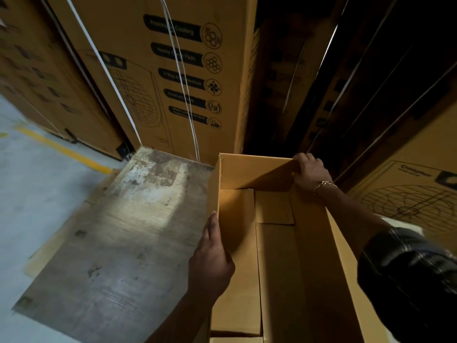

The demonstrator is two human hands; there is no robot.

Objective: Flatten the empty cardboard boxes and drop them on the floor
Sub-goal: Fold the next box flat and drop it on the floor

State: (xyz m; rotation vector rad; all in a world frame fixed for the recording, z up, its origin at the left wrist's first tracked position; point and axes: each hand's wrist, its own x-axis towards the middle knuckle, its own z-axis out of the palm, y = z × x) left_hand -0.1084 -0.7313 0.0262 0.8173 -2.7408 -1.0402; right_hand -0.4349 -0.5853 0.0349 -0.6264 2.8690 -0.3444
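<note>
Risk, bottom flaps: the flaps (274,209) deep inside the cardboard box (309,268) appear still folded across; pressing the walls together against them would likely buckle or tear a panel rather than fold it flat.
Risk, stapled seam: a row of staples (222,169) runs down the far left corner; a hand sliding along that edge could be scratched.
Risk, clearance: stacked cartons (173,70) stand close behind and to the right, so a swinging wall could strike them.
Risk, drop zone: flat cardboard (49,248) already lies on the floor (37,181); another sheet on top may slide.
Left hand (212,258): laid along the left wall's top edge, fingers straight outside, thumb inside, the wall pinched between.
Right hand (311,172): fingers curled over the far right corner of the rim, clamped on it.
Box location: directly below the camera, between both hands, against the cartons.
Box condition: standing open, empty, clean brown interior; a soiled grey panel (118,231) adjoins its left wall, flap or outer face not determinable.
</note>
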